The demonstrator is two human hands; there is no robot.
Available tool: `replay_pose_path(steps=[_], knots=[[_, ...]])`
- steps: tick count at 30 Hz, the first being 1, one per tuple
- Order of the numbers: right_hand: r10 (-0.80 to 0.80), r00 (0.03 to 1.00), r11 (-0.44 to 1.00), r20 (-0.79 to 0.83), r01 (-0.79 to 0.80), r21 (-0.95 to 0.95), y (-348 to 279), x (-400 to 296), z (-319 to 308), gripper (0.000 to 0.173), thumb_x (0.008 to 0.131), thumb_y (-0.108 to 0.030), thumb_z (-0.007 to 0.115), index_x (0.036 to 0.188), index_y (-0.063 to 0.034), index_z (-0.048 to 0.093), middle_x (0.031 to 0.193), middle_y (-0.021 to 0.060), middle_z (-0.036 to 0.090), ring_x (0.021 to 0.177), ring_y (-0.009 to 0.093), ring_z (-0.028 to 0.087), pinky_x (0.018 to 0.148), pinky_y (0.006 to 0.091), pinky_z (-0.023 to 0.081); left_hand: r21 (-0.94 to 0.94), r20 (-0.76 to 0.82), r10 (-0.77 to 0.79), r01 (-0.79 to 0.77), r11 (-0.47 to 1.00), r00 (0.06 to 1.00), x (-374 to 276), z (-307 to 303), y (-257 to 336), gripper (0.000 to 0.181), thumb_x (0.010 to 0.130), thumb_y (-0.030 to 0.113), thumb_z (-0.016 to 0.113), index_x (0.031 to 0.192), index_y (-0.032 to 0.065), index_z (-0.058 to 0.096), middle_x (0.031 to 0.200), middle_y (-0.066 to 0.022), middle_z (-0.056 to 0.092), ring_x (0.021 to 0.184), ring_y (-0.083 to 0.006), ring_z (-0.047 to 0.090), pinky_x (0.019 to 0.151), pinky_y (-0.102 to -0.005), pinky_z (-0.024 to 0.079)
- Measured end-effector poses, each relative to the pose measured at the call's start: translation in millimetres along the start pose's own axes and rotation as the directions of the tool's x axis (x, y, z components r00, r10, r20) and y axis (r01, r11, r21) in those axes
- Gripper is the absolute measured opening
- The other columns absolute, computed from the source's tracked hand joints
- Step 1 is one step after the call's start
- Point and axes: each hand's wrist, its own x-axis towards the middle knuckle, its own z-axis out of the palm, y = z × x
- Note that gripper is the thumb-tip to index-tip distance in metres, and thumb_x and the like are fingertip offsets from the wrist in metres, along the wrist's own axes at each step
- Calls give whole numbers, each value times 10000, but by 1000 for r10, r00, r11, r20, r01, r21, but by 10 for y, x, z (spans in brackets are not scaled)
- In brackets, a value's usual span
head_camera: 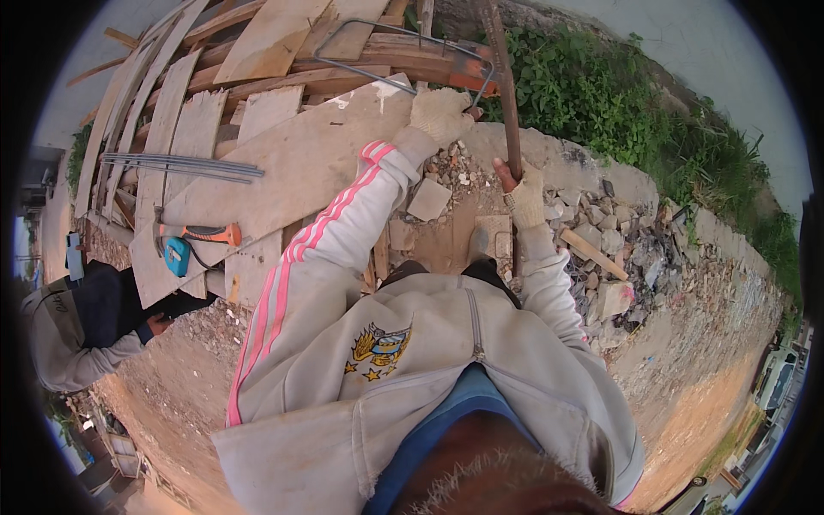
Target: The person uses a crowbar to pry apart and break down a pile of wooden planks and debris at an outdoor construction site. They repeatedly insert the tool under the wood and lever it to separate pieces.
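Note:
My left hand (444, 117), in a worn knitted glove, grips a thin bent steel rod (402, 24) near its lower part; the rod forms an angular loop above the boards. Its fingers are partly hidden. My right hand (524, 193), gloved with the thumb bare, is closed around the lower part of a long rusty metal bar (504, 84), which runs up past an orange-painted piece (473, 71) beside the loop. On the plywood board (290, 158) to the left lie several straight steel rods (187, 165), an orange-handled claw hammer (203, 234) and a teal tape measure (176, 256).
Stacked planks (257, 45) lie at the upper left. Broken concrete rubble (605, 238) and a loose wood strip (593, 254) lie right of my feet. Green weeds (579, 90) grow along the wall. Another person (90, 322) is at the far left.

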Motion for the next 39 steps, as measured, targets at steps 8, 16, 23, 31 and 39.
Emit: replay_pose_path(steps=[8,16,23,31,39], knots=[[96,977,878,190,-173,446,-215,550,457,487,879,-506,788,888,-30,687,641,19,603,468,94,500,418,285,373,13,-172,55,-53,998,984,78,-42,-320,372,909,405,638,1020,59,714,976,-229,689,964,-424,671,860,-526,526],[-32,999,909,-18,37,416,-402,734,516,533,853,-523,810,833,-20,635,630,40,565,498,131,491,467,330,383,336,-286,-28,128,933,958,945,-454,-1132,402,796,266,732,1138,64,665,1058,-202,658,1062,-402,635,869,-527,536],[-120,990,929,-70,137,345,-233,926,721,402,928,-336,738,1138,-34,576,733,85,571,688,263,581,647,410,459,459,-131,188,-108,882,973,1451,-281,-2136,465,801,147,674,1260,73,656,1162,-225,622,1126,-415,598,1002,-521,478],[-131,982,940,-139,167,298,-184,949,780,381,902,-340,737,1116,-46,620,766,173,581,719,322,572,669,433,437,506,-92,328,-239,829,940,1500,-1137,-1571,274,795,37,654,1067,66,666,1036,-183,621,1009,-406,631,868,-502,529],[-78,996,855,38,47,516,-534,927,-220,328,928,-350,770,908,-39,667,650,-2,599,492,71,530,430,254,392,464,-98,338,-257,847,936,832,-1654,-1013,153,890,164,660,1004,63,674,928,-188,611,923,-406,623,776,-496,499]])
